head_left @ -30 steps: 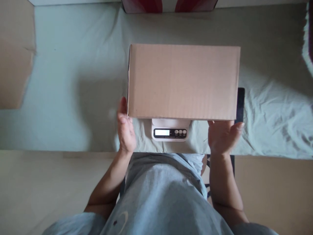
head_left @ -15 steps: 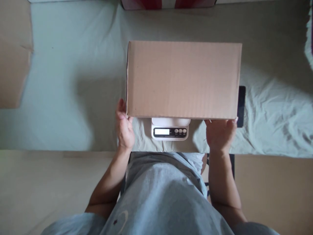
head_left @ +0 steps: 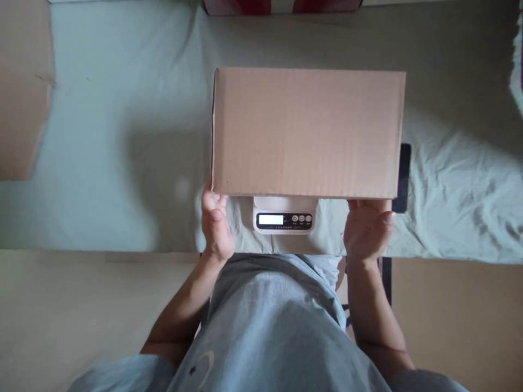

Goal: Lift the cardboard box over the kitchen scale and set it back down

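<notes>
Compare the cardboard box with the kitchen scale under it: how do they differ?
The cardboard box is brown, plain and far wider; the kitchen scale is white, small, with a lit display and buttons. The box is gripped by the left hand and right hand at its near corners; the scale is untouched, mostly hidden beneath it. Both are rectangular.

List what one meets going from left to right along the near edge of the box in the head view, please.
Left hand at the left corner of the cardboard box → white scale under its middle → right hand at the right corner → dark phone past the box's right side.
</notes>
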A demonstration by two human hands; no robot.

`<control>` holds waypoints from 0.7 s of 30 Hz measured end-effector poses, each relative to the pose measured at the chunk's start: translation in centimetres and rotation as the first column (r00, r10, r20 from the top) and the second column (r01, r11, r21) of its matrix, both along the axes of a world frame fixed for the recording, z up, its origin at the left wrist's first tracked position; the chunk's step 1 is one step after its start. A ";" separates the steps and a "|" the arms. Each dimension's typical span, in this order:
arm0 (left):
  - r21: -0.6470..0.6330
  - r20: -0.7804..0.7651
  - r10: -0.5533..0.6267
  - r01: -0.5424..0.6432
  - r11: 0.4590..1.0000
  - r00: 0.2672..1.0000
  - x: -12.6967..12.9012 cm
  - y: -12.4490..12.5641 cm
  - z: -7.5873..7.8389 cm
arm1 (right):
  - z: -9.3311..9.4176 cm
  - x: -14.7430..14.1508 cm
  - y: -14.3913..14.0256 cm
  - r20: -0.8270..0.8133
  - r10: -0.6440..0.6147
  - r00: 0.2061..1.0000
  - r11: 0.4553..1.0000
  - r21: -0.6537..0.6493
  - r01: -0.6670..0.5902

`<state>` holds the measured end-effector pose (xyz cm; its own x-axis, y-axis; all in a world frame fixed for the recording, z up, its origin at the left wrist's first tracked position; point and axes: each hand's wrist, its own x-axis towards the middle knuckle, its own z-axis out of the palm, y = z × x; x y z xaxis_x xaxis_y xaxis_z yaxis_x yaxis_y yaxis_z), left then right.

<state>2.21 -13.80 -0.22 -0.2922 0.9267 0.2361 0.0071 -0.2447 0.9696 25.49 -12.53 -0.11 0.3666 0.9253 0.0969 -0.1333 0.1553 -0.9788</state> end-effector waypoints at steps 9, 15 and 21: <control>0.055 0.003 -0.012 0.012 0.998 1.000 0.7 4.3 3.3 | 4.0 -0.1 4.0 0.044 0.078 0.996 0.993 0.086 -0.082; 0.072 0.010 -0.068 0.067 0.995 0.998 -0.4 9.8 1.7 | 3.2 0.0 8.6 0.046 0.118 0.992 0.990 0.068 -0.121; 0.048 -0.076 -0.104 0.108 0.993 0.992 -1.3 11.5 -2.5 | -1.0 0.5 10.9 0.144 0.191 0.971 0.981 0.012 -0.194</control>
